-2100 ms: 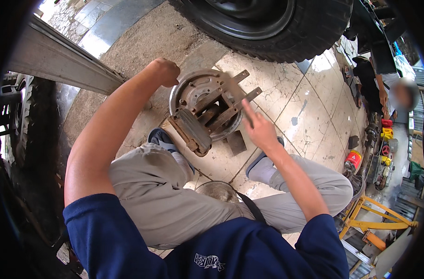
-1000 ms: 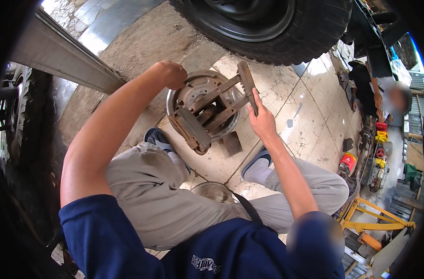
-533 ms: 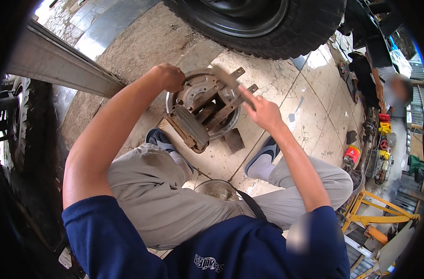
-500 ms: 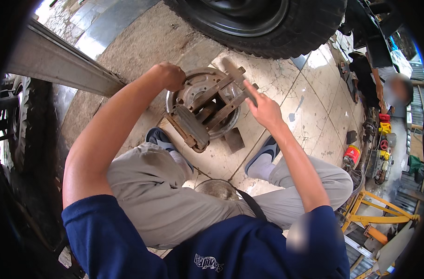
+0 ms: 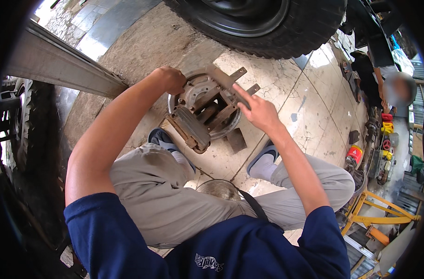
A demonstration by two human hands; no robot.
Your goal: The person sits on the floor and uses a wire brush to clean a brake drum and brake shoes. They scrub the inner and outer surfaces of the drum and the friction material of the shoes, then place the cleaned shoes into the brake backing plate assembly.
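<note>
1. Workshop floor of pale cracked tiles point(image 5: 309, 116) runs under everything, with a large black tyre point(image 5: 263, 23) at 12 o'clock, a grey metal beam point(image 5: 58, 63) slanting in from 10 o'clock, and a yellow frame point(image 5: 384, 218) at 4 o'clock
2. Sitting on that floor with legs spread, the person has the rusty brake assembly point(image 5: 202, 111) between the two feet, standing on its edge just above centre
3. The left hand point(image 5: 171, 80) lies at the assembly's 11 o'clock; its grip is closed over the upper rim of the round backing plate, steadying it
4. The right hand point(image 5: 258, 111) lies at the assembly's 3 o'clock; its grip is loose, fingers stretched out and resting on the flat metal bar point(image 5: 223, 80) rather than wrapped round it, so I judge it touching, not clamping
5. That bar's long axis runs from 10 o'clock to 4 o'clock across the top of the assembly, and the right hand is the nearer one to it
6. Two more flat bars point(image 5: 230, 109) run the other way, from 7 o'clock up to 1 o'clock, their notched ends poking past the plate toward the tyre
7. A curved brake shoe point(image 5: 191, 135) with a worn grey lining sits at the assembly's 7 o'clock side
8. The whole part looks brown with rust and dust, heavy, with a duller round hub at its middle
9. A small dark block point(image 5: 236, 139) lies on the tiles just at the assembly's 5 o'clock, and a round metal bowl point(image 5: 219, 189) sits nearer the body at 6 o'clock
</note>
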